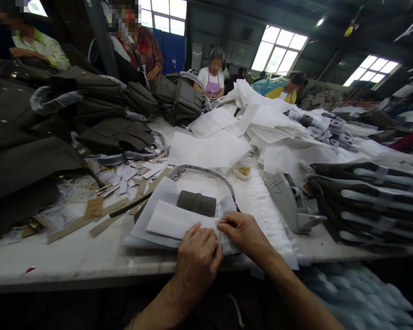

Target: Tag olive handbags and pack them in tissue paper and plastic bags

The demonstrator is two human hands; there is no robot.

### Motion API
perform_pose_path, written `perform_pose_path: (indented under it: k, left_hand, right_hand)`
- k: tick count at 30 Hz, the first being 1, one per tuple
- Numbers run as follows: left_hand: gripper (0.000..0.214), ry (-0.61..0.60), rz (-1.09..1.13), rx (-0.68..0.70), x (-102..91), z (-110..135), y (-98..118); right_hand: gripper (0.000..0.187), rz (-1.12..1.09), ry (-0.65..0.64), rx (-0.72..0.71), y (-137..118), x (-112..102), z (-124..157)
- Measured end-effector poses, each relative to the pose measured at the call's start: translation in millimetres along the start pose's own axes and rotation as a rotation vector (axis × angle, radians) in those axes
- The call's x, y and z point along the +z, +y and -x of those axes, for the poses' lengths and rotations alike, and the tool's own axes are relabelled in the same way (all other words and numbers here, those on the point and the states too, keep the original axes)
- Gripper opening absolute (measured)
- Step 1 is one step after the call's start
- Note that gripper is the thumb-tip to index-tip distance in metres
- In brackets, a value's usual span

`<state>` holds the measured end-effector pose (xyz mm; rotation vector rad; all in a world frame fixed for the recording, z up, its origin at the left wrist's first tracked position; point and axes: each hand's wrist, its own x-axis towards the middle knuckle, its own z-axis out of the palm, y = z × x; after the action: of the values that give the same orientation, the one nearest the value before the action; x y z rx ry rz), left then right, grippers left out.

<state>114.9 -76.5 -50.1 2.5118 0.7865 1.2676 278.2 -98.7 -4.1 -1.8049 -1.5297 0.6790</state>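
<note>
A bag wrapped in white tissue paper [161,195] lies at the table's near edge, its plastic-covered handle [206,170] arching behind it. A dark olive flap with a strap [197,203] shows through a gap in the wrapping. Across the front is a folded white foam sheet [174,222]. My left hand [199,250] rests on this sheet, fingers loosely bent and pressing down. At the wrapping's right side, my right hand [241,231] pinches a shiny clear strip [218,219] that looks like tape; its fingertips are closed together.
A grey tape dispenser [285,201] stands to the right, before stacked olive bag parts [371,201]. White sheets [261,123] are heaped behind. Olive bags [113,135], cardboard strips [79,224] and tags lie left. A small dish [242,170] sits behind the handle. Several co-workers are across the table.
</note>
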Motion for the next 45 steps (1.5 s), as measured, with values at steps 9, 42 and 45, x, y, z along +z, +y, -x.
perform_pose_path:
  k: [9, 42, 45]
  left_hand:
    - [0.015, -0.096, -0.03, 0.115, -5.2, 2.3, -6.7]
    - [0.027, 0.048, -0.028, 0.277, 2.0, 2.3, -15.1]
    - [0.029, 0.035, -0.055, 0.288, 1.5, 3.0, -15.4]
  right_hand:
    - [0.002, -0.085, 0.079, 0.15, 16.2, 10.8, -2.8]
    - [0.038, 0.098, 0.708, 0.576, 135.9, -214.0, 59.5]
    - [0.039, -0.033, 0.606, 0.596, 142.5, -207.7, 43.6]
